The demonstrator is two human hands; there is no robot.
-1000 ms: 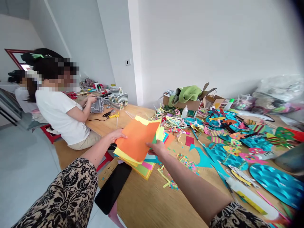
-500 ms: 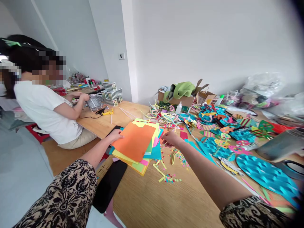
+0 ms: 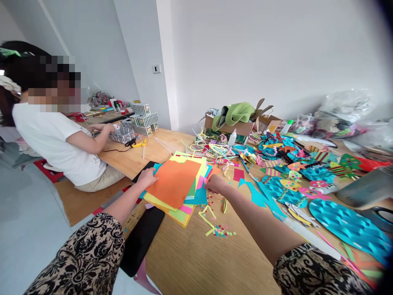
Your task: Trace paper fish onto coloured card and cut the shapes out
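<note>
A loose stack of coloured paper (image 3: 175, 184), with an orange sheet on top and yellow, green, pink and blue edges sticking out, lies on the wooden table. My left hand (image 3: 146, 178) grips its left edge, thumb over the orange sheet and fingers partly hidden. At the right edge, my right hand (image 3: 215, 184) is closed, its fingertips on the blue and pink sheets there. A black phone (image 3: 143, 241) lies partly under the near left corner. Yellow paper strips (image 3: 206, 220) and small round paper dots (image 3: 223, 231) are scattered just right of the stack.
Blue cut-outs (image 3: 346, 227), paper fish (image 3: 290, 185) and a grey cylinder (image 3: 365, 186) crowd the right side. Behind stand a cardboard box (image 3: 229, 127) and a white glue bottle (image 3: 232, 138). A person in a white shirt (image 3: 55, 135) works at the left, near a yellow glue gun (image 3: 141, 143).
My right hand has moved left and closed at the stack's right edge. My left hand stays at the left edge. The person at the left has leaned slightly leftward.
</note>
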